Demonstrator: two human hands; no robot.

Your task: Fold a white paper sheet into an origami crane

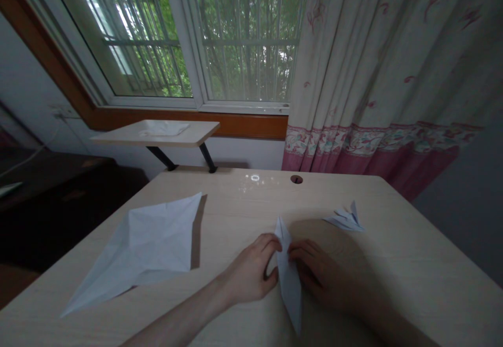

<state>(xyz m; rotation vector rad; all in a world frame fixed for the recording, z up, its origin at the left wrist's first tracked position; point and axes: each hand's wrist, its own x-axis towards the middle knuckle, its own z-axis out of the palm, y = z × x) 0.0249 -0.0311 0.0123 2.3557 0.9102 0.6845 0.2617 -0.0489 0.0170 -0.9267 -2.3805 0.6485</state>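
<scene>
A narrow, pointed piece of folded white paper (288, 279) lies on the light wooden table (412, 263) right in front of me. My left hand (251, 271) pinches its left edge with curled fingers. My right hand (318, 276) presses its fingertips against the right edge. Both hands touch the paper near its upper half.
A large creased white sheet (145, 247) lies on the table to the left. A small folded paper figure (346, 218) sits to the right behind my hands. A round cable hole (296, 179) is near the far edge. Behind stand a small raised shelf (157, 134), a window and a curtain (393, 74).
</scene>
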